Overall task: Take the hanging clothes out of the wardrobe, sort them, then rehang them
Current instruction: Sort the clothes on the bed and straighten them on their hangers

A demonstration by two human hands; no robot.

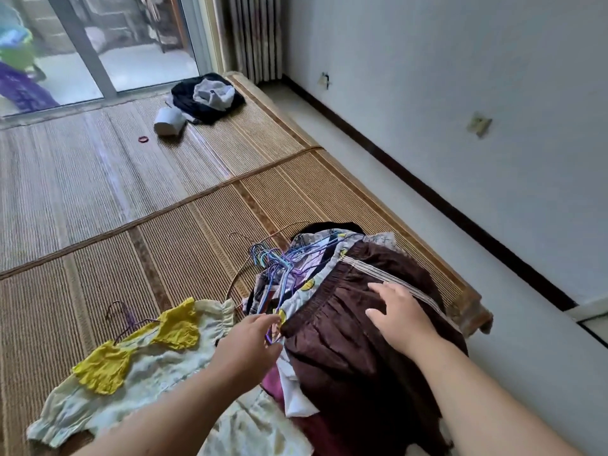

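Where the woven bamboo mat (pixel 164 209) covers the bed (pixel 468 302), I note a pile of clothes (pixel 324 240) at the near right corner, topped by a brown skirt (pixel 345 343), with a bundle of wire hangers (pixel 273 258) protruding on its left side. My right hand (pixel 399 315) is over the skirt's waistband with fingers spread and straight, gripping nothing. My left hand (pixel 248 340) reaches the pile's left edge at a purple hanger; whether it grips anything I cannot tell. A pale garment with yellow trim (pixel 138 363) lies flat on the mat just left of the pile. Well apart, near the far edge, lie a dark heap of clothing (pixel 197 100), a white container (pixel 169 121) on its side and a small red ring (pixel 143 139). A white wall (pixel 460 77) with dark skirting (pixel 427 192) runs along the right; glass doors (pixel 148 60) and a curtain (pixel 253 34) close the far end.
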